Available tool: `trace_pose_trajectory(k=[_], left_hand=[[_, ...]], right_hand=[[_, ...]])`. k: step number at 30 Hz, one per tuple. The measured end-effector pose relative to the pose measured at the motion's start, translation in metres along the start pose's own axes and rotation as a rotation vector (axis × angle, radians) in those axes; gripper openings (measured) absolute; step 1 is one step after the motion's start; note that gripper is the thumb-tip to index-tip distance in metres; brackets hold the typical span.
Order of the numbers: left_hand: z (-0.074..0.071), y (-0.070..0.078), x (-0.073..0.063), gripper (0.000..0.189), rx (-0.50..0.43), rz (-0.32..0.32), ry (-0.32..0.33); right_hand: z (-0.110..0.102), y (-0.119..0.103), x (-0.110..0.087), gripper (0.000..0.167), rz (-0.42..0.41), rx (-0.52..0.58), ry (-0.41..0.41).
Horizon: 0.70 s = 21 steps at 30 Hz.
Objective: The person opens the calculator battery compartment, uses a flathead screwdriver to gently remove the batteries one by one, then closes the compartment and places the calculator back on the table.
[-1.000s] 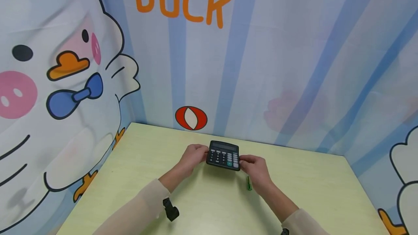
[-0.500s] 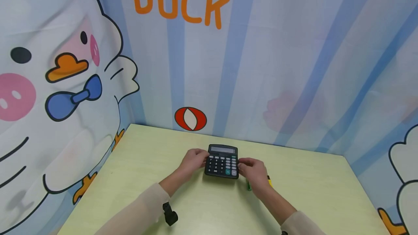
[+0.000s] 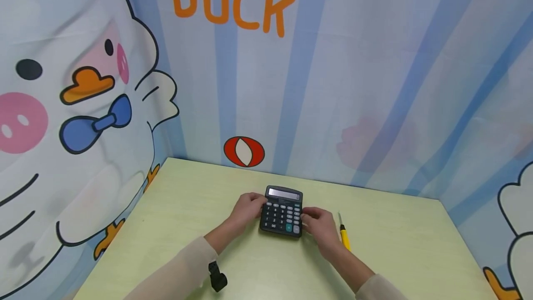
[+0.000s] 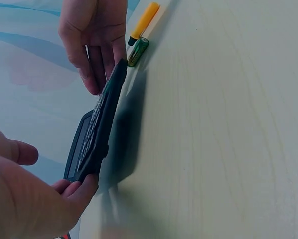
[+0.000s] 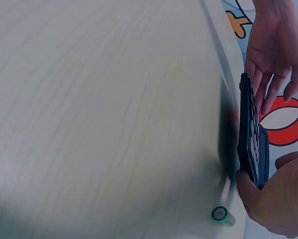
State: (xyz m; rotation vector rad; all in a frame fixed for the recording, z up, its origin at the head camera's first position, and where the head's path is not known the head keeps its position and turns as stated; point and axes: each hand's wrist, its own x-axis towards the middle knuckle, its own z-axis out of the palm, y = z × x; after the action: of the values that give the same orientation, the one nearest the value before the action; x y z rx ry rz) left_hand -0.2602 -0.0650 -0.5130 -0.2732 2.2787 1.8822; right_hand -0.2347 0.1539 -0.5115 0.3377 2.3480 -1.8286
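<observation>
A black desk calculator [image 3: 282, 212] with grey and green keys is held tilted between both hands, its screen edge away from the body. My left hand [image 3: 246, 209] holds its left edge; in the left wrist view, fingers [image 4: 81, 191] bend under the casing while the thumb stands apart. My right hand [image 3: 324, 230] holds the opposite edge, with fingers [image 5: 244, 185] against the underside. Below the calculator, a dark shadow lies on the table. A green battery [image 4: 138, 52] lies near the right hand; in the head view that hand hides it.
A screwdriver with a yellow handle [image 3: 345, 239] lies on the pale wooden table [image 3: 399, 244], just right of the right hand. The printed cloth [image 3: 258, 78] rises behind the table's far edge.
The calculator has come nearer the body and its face has tipped up toward the camera, lighting the screen. Both hands moved with it. The screwdriver has come into view and the battery is now hidden.
</observation>
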Motion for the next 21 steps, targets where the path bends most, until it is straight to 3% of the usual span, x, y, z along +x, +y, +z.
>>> trace_pose_trajectory(k=[12,21], left_hand=[[0.003,-0.004,0.0,0.042,0.051,-0.027,0.025],[0.001,-0.004,-0.001,0.047,0.097,-0.021,-0.022]], right_hand=[[0.004,0.01,0.002,0.034,-0.003,-0.022,0.01],[0.005,0.009,0.003,0.044,-0.003,-0.025,-0.031]])
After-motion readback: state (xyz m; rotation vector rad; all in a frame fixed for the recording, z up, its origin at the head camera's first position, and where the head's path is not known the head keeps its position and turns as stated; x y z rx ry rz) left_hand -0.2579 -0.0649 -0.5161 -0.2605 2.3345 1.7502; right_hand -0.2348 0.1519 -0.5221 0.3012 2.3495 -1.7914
